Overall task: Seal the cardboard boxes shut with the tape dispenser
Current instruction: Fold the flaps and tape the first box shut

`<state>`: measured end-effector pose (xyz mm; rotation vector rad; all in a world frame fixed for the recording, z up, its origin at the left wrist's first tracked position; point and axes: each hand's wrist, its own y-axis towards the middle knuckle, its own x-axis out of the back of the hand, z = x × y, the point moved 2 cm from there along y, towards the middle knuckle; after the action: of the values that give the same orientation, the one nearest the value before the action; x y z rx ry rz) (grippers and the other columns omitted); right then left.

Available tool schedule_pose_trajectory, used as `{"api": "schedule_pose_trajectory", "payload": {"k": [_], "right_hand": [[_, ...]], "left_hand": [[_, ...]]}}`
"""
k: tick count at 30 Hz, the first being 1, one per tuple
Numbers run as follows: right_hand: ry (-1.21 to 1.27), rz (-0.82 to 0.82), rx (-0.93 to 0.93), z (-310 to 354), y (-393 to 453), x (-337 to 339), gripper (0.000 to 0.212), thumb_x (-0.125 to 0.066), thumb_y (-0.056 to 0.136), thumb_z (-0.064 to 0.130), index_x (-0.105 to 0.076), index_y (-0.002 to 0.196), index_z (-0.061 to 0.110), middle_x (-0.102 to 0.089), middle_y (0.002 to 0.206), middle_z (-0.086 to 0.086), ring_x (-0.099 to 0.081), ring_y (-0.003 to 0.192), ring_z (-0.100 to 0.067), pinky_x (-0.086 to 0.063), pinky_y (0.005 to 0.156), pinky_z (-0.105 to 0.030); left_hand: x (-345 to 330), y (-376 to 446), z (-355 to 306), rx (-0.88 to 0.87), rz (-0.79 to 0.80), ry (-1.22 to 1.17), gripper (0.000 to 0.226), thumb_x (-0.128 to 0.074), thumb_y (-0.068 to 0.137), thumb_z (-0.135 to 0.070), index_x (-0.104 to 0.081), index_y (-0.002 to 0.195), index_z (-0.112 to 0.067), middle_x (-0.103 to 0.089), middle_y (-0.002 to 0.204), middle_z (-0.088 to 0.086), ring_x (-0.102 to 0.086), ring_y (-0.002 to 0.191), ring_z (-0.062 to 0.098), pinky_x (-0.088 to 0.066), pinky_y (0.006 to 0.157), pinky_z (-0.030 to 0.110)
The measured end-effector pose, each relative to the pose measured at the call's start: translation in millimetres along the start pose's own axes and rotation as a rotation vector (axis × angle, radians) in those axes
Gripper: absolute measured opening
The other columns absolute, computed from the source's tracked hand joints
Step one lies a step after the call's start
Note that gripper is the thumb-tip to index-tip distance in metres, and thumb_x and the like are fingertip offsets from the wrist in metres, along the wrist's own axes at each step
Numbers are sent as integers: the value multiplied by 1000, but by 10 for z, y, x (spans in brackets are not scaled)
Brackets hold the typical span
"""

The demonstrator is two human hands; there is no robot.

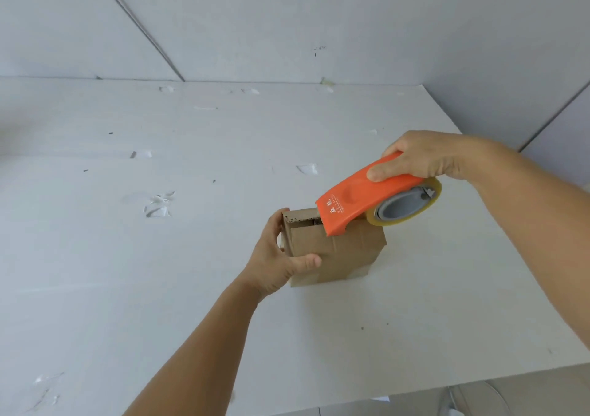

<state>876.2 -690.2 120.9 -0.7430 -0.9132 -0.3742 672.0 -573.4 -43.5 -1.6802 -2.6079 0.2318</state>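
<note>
**Dispenser nose on the box top, box braced from the side**

The right hand (424,157) has its grip clamped on the orange plastic tape dispenser (357,200), thumb on the near face and fingers curled over the back edge, just above the clear tape roll (404,206). The dispenser's toothed front end sits at the top edge of the small brown cardboard box (335,249). The left hand (277,256) grips the box's left side, thumb across the near face and fingers wrapped behind.

The box looks light and thin-walled, likely to slide or tip under the dispenser's pull, so holding it low on the side walls seems wise. The box stands near the middle of the white counter (159,288); scraps of clear tape (158,206) lie well to its left.
</note>
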Motion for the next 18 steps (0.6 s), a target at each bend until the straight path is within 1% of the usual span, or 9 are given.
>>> {"api": "schedule_pose_trajectory", "payload": {"k": [2, 3, 5, 7, 9, 11, 15, 16, 18], "right_hand": [[71, -18, 28, 0, -9, 6, 44, -70, 64, 59, -73, 91, 24, -71, 93, 3, -65, 90, -16, -49, 82, -30], [117, -33, 38, -13, -21, 26, 45, -70, 63, 58, -73, 92, 24, -71, 94, 2, -65, 90, -17, -50, 83, -31], [235, -64, 68, -43, -64, 71, 50, -68, 56, 58, -72, 91, 22, -72, 94, -1, -66, 89, -20, -51, 83, -32], [340, -94, 102, -81, -90, 111, 50, -68, 53, 55, -71, 90, 21, -73, 87, 0, -67, 79, -18, -53, 64, -24], [420, -103, 127, -108, -119, 116, 39, -67, 65, 47, -70, 91, 17, -72, 69, 4, -66, 58, -9, -46, 41, -14], [507, -106, 140, -138, -151, 94, 23, -63, 82, 33, -68, 91, 12, -68, 55, 6, -60, 41, -4, -40, 34, -12], [634, -112, 192, -227, -233, 11, 18, -59, 89, 24, -65, 90, 8, -66, 53, 5, -57, 39, -1, -41, 37, -11], [666, -109, 214, -248, -251, -7, 23, -65, 84, 29, -65, 91, 8, -67, 57, 4, -58, 41, -1, -42, 38, -11], [709, -106, 259, -296, -273, -35, 53, -80, 62, 49, -67, 93, 9, -69, 65, 1, -62, 45, -4, -45, 40, -14]], "left_hand": [[9, 2, 7, 23, 4, 37, 102, -80, 73, -5, -15, 148, -27, -36, 141, -16, -42, 113, -23, -40, 75, 0], [9, 6, 6, 34, 3, 75, 109, -82, 72, -11, -7, 150, -30, -31, 145, -18, -34, 126, -14, -35, 84, 4], [20, 12, -16, 33, -20, 138, 116, -84, 70, -18, -1, 150, -36, -20, 150, -18, -20, 136, -5, -26, 96, 15], [24, 11, -83, -4, -34, 210, 115, -84, 69, -20, -3, 149, -39, -14, 151, -19, -15, 134, -5, -22, 102, 20], [5, 1, -185, -47, -16, 293, 115, -85, 69, -25, -4, 148, -39, -9, 151, -21, -11, 134, -6, -19, 105, 21], [-12, -5, -287, -77, -2, 333, 116, -85, 65, -39, -4, 149, -38, -7, 151, -23, -7, 134, -6, -16, 107, 23], [-66, -54, -590, -131, -61, 306, 90, -59, 70, -65, -23, 147, -37, -20, 154, -20, -13, 140, -7, -16, 109, 22], [-84, -67, -682, -150, -95, 259, 79, -53, 77, -63, -28, 147, -34, -28, 151, -19, -25, 135, -11, -21, 106, 18], [-119, -59, -832, -138, -142, 146, 55, -43, 93, -53, -34, 144, -32, -42, 143, -18, -41, 123, -9, -29, 102, 16]]}}
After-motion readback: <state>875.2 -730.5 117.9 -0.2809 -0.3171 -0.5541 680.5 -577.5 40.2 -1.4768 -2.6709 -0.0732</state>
